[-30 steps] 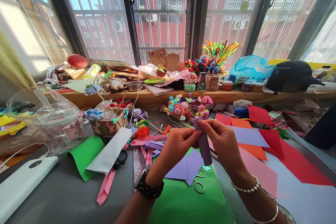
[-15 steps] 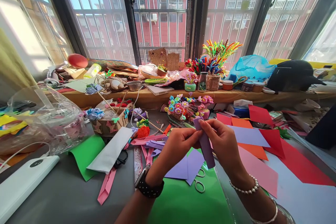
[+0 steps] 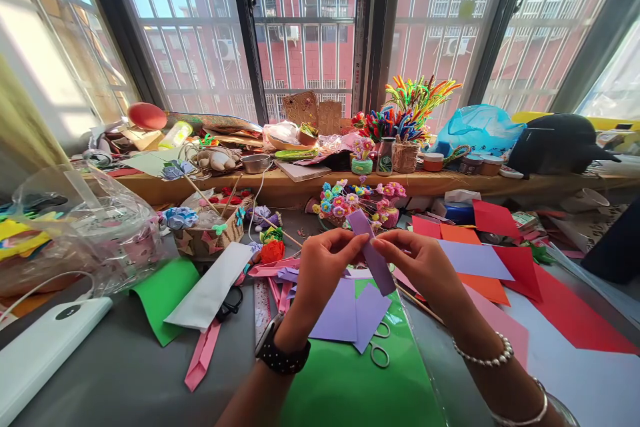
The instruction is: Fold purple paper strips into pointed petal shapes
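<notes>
Both hands pinch a folded purple paper strip (image 3: 371, 252) above the grey table. My left hand (image 3: 323, 265) grips it from the left near its upper half, and my right hand (image 3: 425, 265) grips it from the right. The strip tilts with its top end leaning left. Below the hands lie purple paper pieces (image 3: 350, 317), a green sheet (image 3: 350, 387) and small scissors (image 3: 381, 347) partly under the paper. A black watch sits on my left wrist and bead bracelets on my right.
Red, orange, pink and lilac sheets (image 3: 493, 267) spread to the right. A folded white paper (image 3: 210, 287), green sheet (image 3: 163, 293), pink strips (image 3: 200, 357), a plastic bag (image 3: 85, 227) and a white device (image 3: 43, 347) lie left. Paper flowers (image 3: 353, 203) and a cluttered wooden sill (image 3: 300, 180) stand behind.
Both hands rose slightly and the strip shifted up and left, now showing a flatter, lighter face. My right hand moved a little to the right of the strip.
</notes>
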Demonstrator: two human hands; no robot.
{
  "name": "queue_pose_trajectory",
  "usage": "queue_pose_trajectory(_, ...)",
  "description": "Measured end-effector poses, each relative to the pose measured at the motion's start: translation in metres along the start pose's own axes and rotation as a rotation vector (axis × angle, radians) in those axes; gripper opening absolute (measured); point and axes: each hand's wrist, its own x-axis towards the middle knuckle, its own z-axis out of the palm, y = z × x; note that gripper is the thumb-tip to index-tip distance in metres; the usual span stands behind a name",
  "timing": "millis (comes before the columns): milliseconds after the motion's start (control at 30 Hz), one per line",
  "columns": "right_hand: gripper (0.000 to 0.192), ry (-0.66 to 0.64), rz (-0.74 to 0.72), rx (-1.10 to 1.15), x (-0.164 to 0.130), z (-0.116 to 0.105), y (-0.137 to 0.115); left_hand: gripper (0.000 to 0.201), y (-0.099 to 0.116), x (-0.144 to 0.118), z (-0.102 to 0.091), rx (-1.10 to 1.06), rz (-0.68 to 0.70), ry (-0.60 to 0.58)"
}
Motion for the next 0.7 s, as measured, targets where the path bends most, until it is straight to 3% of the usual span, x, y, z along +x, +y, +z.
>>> queue_pose_trajectory(133,0.024,-0.082,0.045,-0.037,-0.0002,-0.0018,0.0016,0.017,0.0019,0.0005,-0.0034,-0.018,-0.025,0.013)
queue_pose_trajectory(433,0.031,-0.083,0.056,-0.088,0.0014,0.0014,0.003,0.021,0.0006,0.0032,-0.005,-0.056,-0.063,-0.034)
queue_pose_trajectory(700,0.03,-0.051,0.031,-0.133,0.001,0.0057,0.0029,0.022,0.0,0.0021,-0.0047,-0.02,-0.031,0.01)
